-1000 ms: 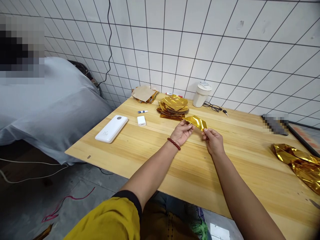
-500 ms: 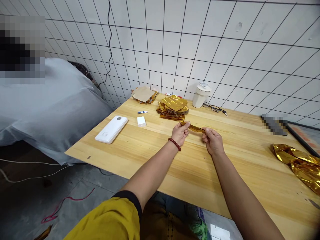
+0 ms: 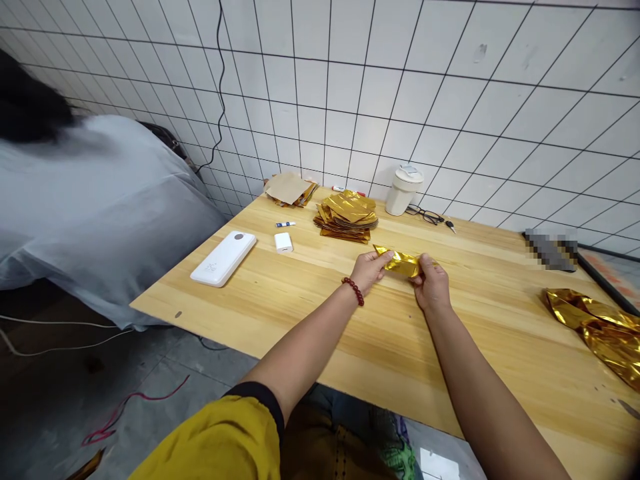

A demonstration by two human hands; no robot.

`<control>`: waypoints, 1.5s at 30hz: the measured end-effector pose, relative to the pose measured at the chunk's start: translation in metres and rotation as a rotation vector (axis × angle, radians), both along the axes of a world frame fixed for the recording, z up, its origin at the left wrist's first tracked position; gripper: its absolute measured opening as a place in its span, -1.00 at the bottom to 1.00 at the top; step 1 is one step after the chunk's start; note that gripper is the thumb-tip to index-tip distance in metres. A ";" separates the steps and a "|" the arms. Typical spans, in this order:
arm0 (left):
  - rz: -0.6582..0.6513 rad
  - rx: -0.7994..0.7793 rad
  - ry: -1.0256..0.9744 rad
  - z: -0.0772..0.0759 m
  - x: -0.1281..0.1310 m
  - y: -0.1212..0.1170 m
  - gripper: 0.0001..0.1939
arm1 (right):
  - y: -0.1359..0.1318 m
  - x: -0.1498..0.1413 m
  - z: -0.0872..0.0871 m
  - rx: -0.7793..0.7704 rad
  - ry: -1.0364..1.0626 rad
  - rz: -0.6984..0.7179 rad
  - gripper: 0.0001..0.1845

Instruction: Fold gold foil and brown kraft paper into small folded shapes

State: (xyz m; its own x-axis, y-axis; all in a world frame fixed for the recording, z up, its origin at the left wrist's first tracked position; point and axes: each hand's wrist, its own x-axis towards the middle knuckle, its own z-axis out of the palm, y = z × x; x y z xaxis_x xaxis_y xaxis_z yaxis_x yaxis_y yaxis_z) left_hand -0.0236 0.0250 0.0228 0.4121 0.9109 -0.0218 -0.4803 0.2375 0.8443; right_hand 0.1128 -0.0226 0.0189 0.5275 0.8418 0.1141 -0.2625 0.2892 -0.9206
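A folded strip of shiny gold foil paper [image 3: 403, 264] is held just above the wooden table, stretched between both hands. My left hand [image 3: 369, 270], with a dark red bead bracelet at the wrist, pinches its left end between thumb and fingers. At the strip's right end, my right hand [image 3: 431, 283] is closed on it, the thumb on top. Behind the hands lies a stack of gold foil sheets [image 3: 347, 215]. A crumpled gold foil bundle [image 3: 597, 327] rests at the table's right side.
On the wooden table [image 3: 300, 307] are a white power bank [image 3: 224, 259], a white charger [image 3: 283, 242], a lidded cup [image 3: 403, 190], glasses [image 3: 425, 215], a key [image 3: 451, 226] and a brown paper pile [image 3: 289, 189]. A person in grey [image 3: 100, 200] sits at left.
The foil strip has turned so its broad shiny face shows, where it looked thin and darker before. Both hands have shifted slightly right. The person at left has moved their head a little.
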 end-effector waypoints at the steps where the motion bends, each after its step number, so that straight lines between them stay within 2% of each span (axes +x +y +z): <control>1: -0.012 0.007 -0.001 0.001 0.000 -0.001 -0.59 | 0.000 -0.001 -0.001 -0.016 -0.038 -0.005 -0.55; 6: -0.089 0.009 0.062 0.004 -0.004 -0.005 -0.59 | -0.004 -0.005 -0.003 -0.033 -0.247 0.039 -0.63; 9: -0.082 0.013 0.133 0.004 -0.005 -0.007 -0.59 | -0.004 -0.004 -0.004 -0.011 -0.296 0.079 -0.61; 16: -0.018 -0.018 0.094 0.004 -0.004 -0.006 -0.60 | 0.002 0.002 -0.008 -0.053 -0.186 0.169 -0.59; 25: 0.058 -0.058 -0.048 0.003 -0.001 -0.005 -0.60 | 0.001 0.003 -0.006 -0.003 -0.042 0.147 -0.71; 33: 0.093 -0.196 -0.263 0.003 -0.003 0.005 -0.71 | 0.005 0.006 -0.010 0.017 -0.032 0.118 -0.73; 39: 0.097 -0.251 -0.316 0.004 -0.007 0.009 -0.82 | 0.005 0.005 -0.013 0.021 -0.082 0.179 -0.77; 45: 0.039 -0.410 -0.343 0.007 -0.010 0.012 -0.82 | 0.003 -0.001 -0.010 0.014 -0.172 0.188 -0.74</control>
State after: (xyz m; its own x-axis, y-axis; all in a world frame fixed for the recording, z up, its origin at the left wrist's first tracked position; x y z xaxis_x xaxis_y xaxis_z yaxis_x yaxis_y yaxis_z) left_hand -0.0336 0.0366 0.0300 0.4241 0.8707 -0.2490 -0.7275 0.4913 0.4789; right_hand 0.1119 -0.0196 0.0090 0.3341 0.9209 0.2007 -0.1528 0.2631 -0.9526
